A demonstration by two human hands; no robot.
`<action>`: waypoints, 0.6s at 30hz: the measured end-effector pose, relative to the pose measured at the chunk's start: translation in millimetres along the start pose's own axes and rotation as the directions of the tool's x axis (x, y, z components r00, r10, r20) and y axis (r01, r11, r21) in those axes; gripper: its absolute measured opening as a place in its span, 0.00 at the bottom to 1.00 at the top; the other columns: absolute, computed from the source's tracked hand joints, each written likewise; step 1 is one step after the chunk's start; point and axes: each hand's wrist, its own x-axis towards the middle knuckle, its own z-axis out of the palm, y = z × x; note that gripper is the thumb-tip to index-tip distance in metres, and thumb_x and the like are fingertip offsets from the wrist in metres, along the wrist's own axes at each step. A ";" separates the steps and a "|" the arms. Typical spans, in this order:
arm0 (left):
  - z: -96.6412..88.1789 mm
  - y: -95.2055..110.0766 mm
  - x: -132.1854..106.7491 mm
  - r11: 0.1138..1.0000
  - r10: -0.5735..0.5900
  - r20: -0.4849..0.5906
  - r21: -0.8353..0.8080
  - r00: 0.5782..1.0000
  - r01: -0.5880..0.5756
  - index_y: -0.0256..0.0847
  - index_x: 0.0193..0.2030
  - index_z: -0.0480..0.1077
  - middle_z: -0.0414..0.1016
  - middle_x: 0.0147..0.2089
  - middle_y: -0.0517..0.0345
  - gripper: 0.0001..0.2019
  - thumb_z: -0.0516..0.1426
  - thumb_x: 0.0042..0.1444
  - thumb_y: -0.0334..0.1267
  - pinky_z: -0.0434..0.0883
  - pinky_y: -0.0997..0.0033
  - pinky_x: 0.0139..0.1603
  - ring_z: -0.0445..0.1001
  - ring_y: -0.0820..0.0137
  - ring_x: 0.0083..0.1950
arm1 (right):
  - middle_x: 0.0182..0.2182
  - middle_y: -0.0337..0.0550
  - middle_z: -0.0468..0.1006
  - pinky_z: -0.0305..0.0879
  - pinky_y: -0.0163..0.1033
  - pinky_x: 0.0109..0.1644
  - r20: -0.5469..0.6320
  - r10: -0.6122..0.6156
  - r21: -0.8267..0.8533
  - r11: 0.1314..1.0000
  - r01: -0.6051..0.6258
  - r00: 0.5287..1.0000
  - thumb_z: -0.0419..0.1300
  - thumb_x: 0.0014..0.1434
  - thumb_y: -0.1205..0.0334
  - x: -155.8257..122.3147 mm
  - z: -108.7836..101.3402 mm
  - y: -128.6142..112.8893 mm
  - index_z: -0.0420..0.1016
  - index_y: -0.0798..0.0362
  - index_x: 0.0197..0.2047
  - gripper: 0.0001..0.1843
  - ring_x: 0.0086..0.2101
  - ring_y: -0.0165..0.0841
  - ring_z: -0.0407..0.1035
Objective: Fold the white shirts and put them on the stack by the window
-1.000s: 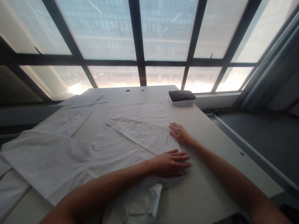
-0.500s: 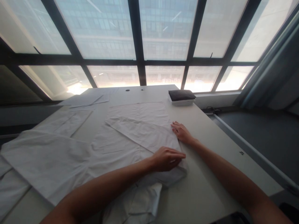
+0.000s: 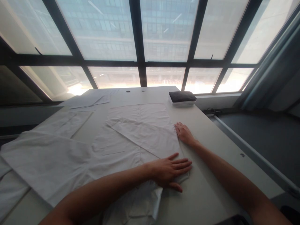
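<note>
Both hands are flat on the white garment [image 3: 131, 137], palms down and fingers spread, nothing pinched. From where I'm watching, the left hand [image 3: 170, 171] presses the cloth's near right corner at about 5 o'clock on the table [image 3: 211, 187], fingers pointing to 3. Right hand [image 3: 185, 133] sits further out on the fabric's right edge, around 2 o'clock. That garment covers the middle and left of the tabletop. Way back at 1 o'clock there's a dark folded stack [image 3: 182, 97], well apart from everything.
</note>
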 end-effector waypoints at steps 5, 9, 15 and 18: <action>-2.1 1.4 3.4 0.995 0.046 0.008 -0.091 0.999 -0.045 0.40 0.77 0.47 0.55 0.74 0.45 0.36 0.53 0.68 0.51 0.46 0.52 0.75 0.53 0.58 0.75 | 0.66 0.53 0.66 0.49 0.53 0.70 0.058 0.031 -0.087 0.996 -0.026 0.998 0.49 0.70 0.60 0.1 -3.5 -3.9 0.71 0.53 0.64 0.22 0.67 0.43 0.56; -3.2 -17.7 7.9 0.995 -0.103 -0.183 -0.035 0.978 0.099 0.42 0.74 0.53 0.59 0.73 0.49 0.26 0.46 0.72 0.43 0.49 0.57 0.75 0.56 0.64 0.74 | 0.64 0.52 0.69 0.51 0.46 0.70 0.021 0.053 -0.064 0.997 -0.052 0.998 0.45 0.71 0.61 1.9 -3.4 -2.5 0.70 0.56 0.64 0.23 0.65 0.39 0.59; 6.1 -55.3 7.6 0.900 -0.382 -0.195 0.143 0.903 0.412 0.40 0.75 0.50 0.49 0.76 0.45 0.32 0.45 0.71 0.55 0.45 0.43 0.74 0.45 0.54 0.77 | 0.59 0.50 0.75 0.60 0.40 0.64 -0.098 0.093 0.049 0.995 -0.088 0.991 0.43 0.70 0.63 4.9 -2.8 3.3 0.71 0.55 0.63 0.25 0.58 0.36 0.68; 11.5 -61.1 6.0 0.893 -0.393 -0.178 0.160 0.902 0.421 0.40 0.76 0.46 0.47 0.77 0.45 0.34 0.42 0.71 0.57 0.44 0.45 0.74 0.44 0.56 0.77 | 0.59 0.49 0.75 0.60 0.41 0.65 -0.113 0.103 0.067 0.993 -0.096 0.988 0.42 0.69 0.63 4.9 -3.5 2.5 0.71 0.55 0.63 0.25 0.59 0.36 0.68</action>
